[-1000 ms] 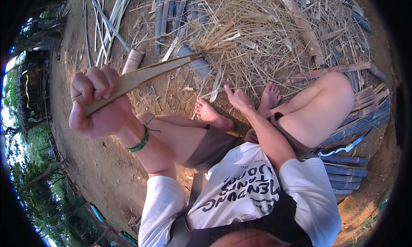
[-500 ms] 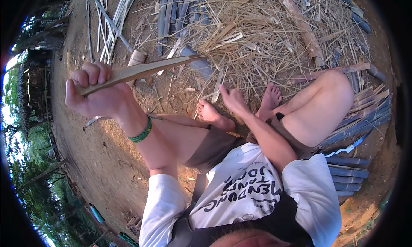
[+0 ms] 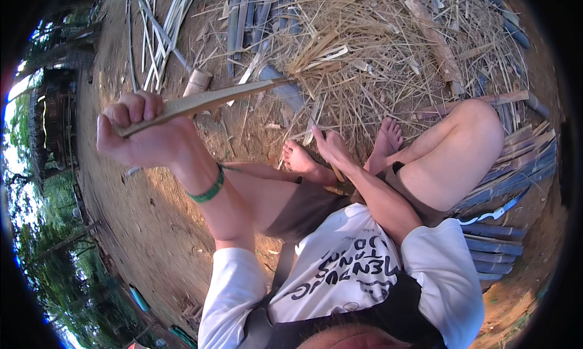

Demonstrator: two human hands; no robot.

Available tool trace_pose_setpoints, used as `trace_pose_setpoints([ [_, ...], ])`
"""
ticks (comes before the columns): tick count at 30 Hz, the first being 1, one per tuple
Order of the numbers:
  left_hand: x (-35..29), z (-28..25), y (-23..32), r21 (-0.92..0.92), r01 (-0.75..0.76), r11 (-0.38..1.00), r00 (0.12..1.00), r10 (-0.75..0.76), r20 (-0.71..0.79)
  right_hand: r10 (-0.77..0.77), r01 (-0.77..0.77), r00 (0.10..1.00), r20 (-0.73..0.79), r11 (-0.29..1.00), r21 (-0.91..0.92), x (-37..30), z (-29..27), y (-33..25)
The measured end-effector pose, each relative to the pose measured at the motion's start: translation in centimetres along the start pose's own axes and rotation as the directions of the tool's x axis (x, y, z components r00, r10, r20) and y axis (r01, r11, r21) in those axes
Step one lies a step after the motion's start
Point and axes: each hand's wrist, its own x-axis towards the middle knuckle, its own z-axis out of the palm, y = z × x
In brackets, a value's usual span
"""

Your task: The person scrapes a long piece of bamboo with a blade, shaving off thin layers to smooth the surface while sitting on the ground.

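Observation:
My left hand [image 3: 143,130] is raised at the left, with its fingers closed round one end of a long split bamboo strip [image 3: 212,99]. The strip slants up to the right and narrows to a dark tip above the straw-like shavings. In front of my body, between my knees, my right hand [image 3: 332,147] is closed with the thumb pointing up. A thin brownish piece [image 3: 339,174] shows just below it, too little of it to name. What the right fingers hold is hidden by the hand.
Bamboo shavings [image 3: 364,45] cover the ground ahead, around a peeled log [image 3: 432,42]. Pale thin strips [image 3: 159,42] lie at the far left, beside a short bamboo stump [image 3: 198,82]. Split bamboo [image 3: 510,185] is stacked at the right, near a curved blue-and-white tool [image 3: 495,214].
My left hand and the bamboo strip have shifted slightly to the right in view. My right hand has dropped a little and turned, and a brownish piece now shows beneath it.

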Motion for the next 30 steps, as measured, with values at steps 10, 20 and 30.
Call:
trace_pose_setpoints([
  [10,-0.1,0.5,-0.4,0.017,0.002,1.0,0.999,-0.002,-0.053,-0.546,0.556,0.829,-0.122,0.782,0.28,-5.4,0.7,-6.3],
  [20,-0.7,0.6,-0.3,0.013,-0.015,1.0,1.0,0.015,0.005,-0.433,0.453,0.89,-0.139,0.876,0.166,-4.3,-0.4,-4.0],
  [30,0.0,0.7,-0.6,0.135,0.004,0.991,0.986,0.019,-0.167,0.085,-0.069,0.991,-0.1,0.986,0.153,2.5,2.5,4.2],
])
